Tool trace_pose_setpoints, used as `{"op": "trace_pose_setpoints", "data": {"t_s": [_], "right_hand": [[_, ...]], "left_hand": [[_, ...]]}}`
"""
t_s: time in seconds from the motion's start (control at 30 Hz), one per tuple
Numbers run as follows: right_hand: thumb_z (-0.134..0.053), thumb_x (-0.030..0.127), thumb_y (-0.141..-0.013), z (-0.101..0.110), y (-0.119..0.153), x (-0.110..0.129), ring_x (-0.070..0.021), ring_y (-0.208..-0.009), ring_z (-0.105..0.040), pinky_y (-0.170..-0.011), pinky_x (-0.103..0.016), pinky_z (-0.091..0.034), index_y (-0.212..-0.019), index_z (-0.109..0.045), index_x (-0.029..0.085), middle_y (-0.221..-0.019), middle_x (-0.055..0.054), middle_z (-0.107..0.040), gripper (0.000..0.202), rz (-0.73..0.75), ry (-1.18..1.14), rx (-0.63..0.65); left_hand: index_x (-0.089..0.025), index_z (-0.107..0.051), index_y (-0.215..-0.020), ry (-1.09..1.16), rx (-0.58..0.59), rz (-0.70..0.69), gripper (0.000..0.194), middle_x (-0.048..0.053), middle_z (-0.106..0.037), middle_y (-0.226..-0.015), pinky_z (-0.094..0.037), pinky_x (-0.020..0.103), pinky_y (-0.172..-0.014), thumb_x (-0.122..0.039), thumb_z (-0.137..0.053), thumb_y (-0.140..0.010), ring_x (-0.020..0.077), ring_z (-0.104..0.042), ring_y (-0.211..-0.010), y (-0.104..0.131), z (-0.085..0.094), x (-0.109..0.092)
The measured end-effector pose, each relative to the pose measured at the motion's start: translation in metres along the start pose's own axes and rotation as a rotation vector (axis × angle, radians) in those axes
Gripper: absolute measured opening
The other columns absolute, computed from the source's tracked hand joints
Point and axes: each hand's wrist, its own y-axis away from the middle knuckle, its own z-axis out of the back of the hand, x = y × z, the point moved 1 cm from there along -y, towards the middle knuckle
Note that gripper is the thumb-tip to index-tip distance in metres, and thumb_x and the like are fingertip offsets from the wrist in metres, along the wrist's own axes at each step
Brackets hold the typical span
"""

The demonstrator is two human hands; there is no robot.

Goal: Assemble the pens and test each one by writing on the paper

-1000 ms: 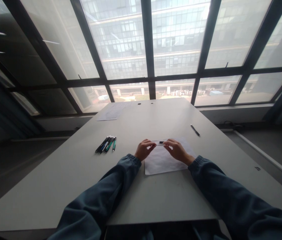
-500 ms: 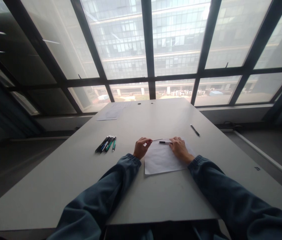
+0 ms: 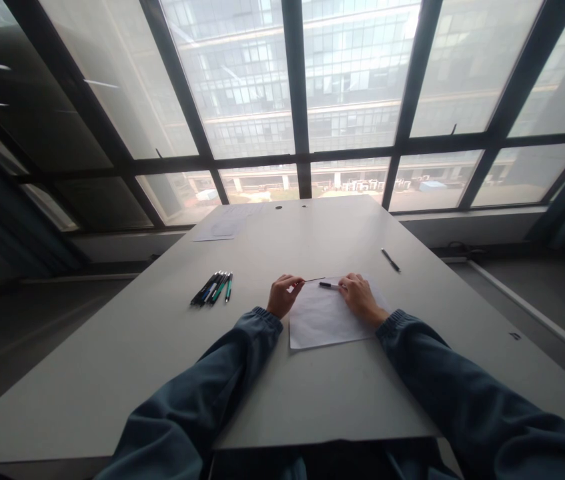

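A thin dark pen refill is pinched between the thumb and fingertips of my left hand, its free end pointing right over the top edge of a white sheet of paper. My right hand rests on the right part of that sheet, its fingers closed on a pen. The pen's black end sticks out to the left, just below the refill; the rest lies under my fingers.
Left of my hands lie several black and green pens in a bunch. A single black pen lies at the right. Printed sheets are at the far left of the white table, before the windows.
The pen in my right hand has tilted slightly. My left hand and the refill stay practically where they were.
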Motion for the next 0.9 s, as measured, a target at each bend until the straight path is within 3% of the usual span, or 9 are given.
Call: {"op": "trace_pose_setpoints", "data": {"t_s": [0.2,0.37,0.57,0.67,0.9], "right_hand": [[-0.057,0.017,-0.091,0.0014,-0.0014,0.0004,-0.0238,-0.093,-0.060,-0.080,-0.031,-0.039,-0.092,-0.066,0.020,-0.094,-0.010,-0.069,0.010,-0.038,-0.060,-0.051],[-0.050,0.017,-0.092,0.0020,-0.0013,0.0017,-0.0210,-0.080,-0.065,-0.074,-0.029,-0.040,-0.102,-0.060,0.020,-0.087,-0.006,-0.071,0.014,-0.078,-0.142,-0.102],[-0.039,0.015,-0.095,-0.0027,-0.0009,-0.0004,-0.0190,-0.078,-0.065,-0.069,-0.027,-0.045,-0.124,-0.051,0.019,-0.088,-0.005,-0.070,0.032,0.021,-0.342,-0.142],[-0.037,0.013,-0.094,-0.0058,-0.0014,-0.0010,-0.0178,-0.075,-0.063,-0.069,-0.026,-0.046,-0.124,-0.052,0.018,-0.088,-0.006,-0.068,0.034,0.053,-0.360,-0.133],[-0.043,0.029,-0.097,0.0009,0.0003,0.0052,-0.0210,-0.079,-0.066,-0.071,-0.029,-0.047,-0.124,-0.054,0.019,-0.095,-0.009,-0.071,0.031,0.012,-0.312,-0.129]], "left_hand": [[-0.020,-0.073,-0.084,-0.003,-0.022,0.003,0.021,0.003,-0.069,-0.076,-0.049,0.029,-0.067,-0.033,-0.060,-0.092,0.0159,-0.059,-0.071,-0.0004,0.0001,0.0000],[-0.021,-0.073,-0.084,-0.003,-0.096,0.030,0.022,0.003,-0.068,-0.075,-0.048,0.029,-0.068,-0.035,-0.059,-0.092,0.0160,-0.059,-0.070,-0.0009,0.0013,-0.0008],[-0.020,-0.073,-0.083,0.008,-0.145,0.076,0.020,0.002,-0.068,-0.074,-0.048,0.028,-0.066,-0.034,-0.061,-0.091,0.0157,-0.059,-0.069,-0.0010,0.0029,0.0008],[-0.020,-0.073,-0.084,0.013,-0.148,0.087,0.019,0.002,-0.068,-0.075,-0.048,0.028,-0.066,-0.034,-0.061,-0.091,0.0156,-0.059,-0.069,-0.0008,0.0030,0.0022],[-0.020,-0.074,-0.084,0.008,-0.139,0.077,0.019,0.003,-0.068,-0.075,-0.048,0.028,-0.066,-0.033,-0.061,-0.091,0.0157,-0.059,-0.069,-0.0003,0.0022,0.0016]]}}
